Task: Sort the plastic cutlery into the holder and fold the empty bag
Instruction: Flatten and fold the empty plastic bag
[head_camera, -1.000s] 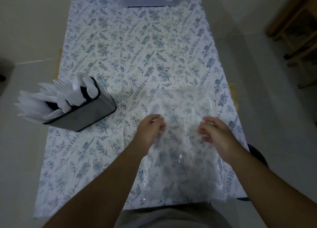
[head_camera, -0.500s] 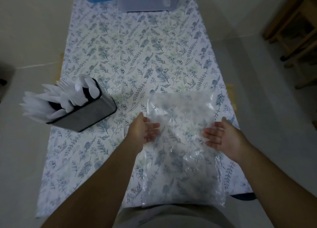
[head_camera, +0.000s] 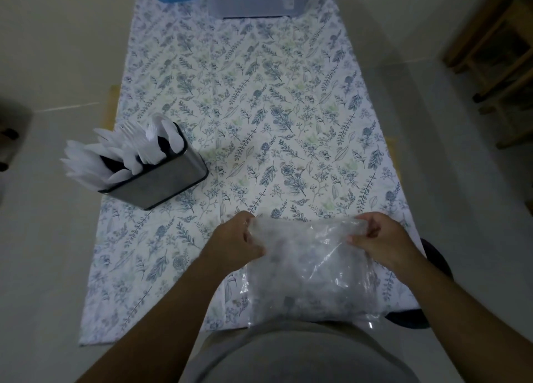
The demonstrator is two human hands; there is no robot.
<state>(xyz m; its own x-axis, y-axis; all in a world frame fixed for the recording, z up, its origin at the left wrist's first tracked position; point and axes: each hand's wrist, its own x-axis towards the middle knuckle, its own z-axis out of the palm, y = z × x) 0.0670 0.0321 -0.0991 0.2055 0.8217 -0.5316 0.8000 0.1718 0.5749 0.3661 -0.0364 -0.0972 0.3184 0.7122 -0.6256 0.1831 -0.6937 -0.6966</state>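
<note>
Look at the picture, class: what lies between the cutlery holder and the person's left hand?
In the head view, only bare flowered tablecloth lies between the holder and the left hand, which grips the bag.

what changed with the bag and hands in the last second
Both hands took hold of the clear bag's far edge, left hand and right hand pinching a corner each, and drew it toward the person, so the bag is folding over. The cutlery holder stayed put.
</note>
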